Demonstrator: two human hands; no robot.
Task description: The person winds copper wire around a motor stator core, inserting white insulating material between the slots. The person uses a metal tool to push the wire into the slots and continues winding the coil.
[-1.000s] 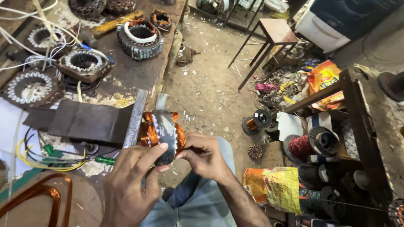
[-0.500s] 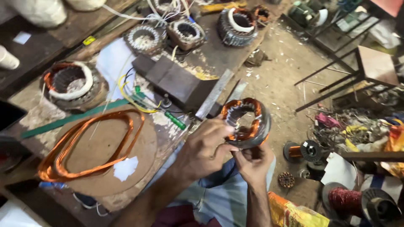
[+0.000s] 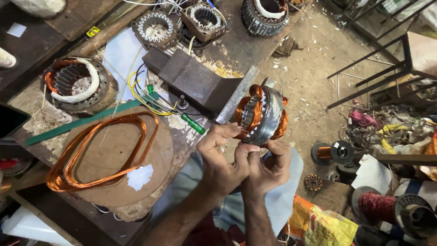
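Both hands, left hand [image 3: 223, 159] and right hand [image 3: 268, 166], grasp the motor stator [image 3: 261, 114] just beside the dark block [image 3: 191, 82]. It looks heavy and stiff. Better to hold the steel rim, since the copper windings seem fragile.

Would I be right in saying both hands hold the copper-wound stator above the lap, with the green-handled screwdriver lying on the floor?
Not quite: the green-handled screwdriver lies on the workbench, not the floor, as the head view shows. Both the left hand and right hand do hold the copper-wound stator above the lap.

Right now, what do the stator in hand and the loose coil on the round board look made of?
Stator, held by left hand and right hand: grey, dull metal ring, likely steel; shiny orange windings look like enamelled copper. Loose coil: same glossy orange wire. Round board: matte brown, probably wood or fibreboard.
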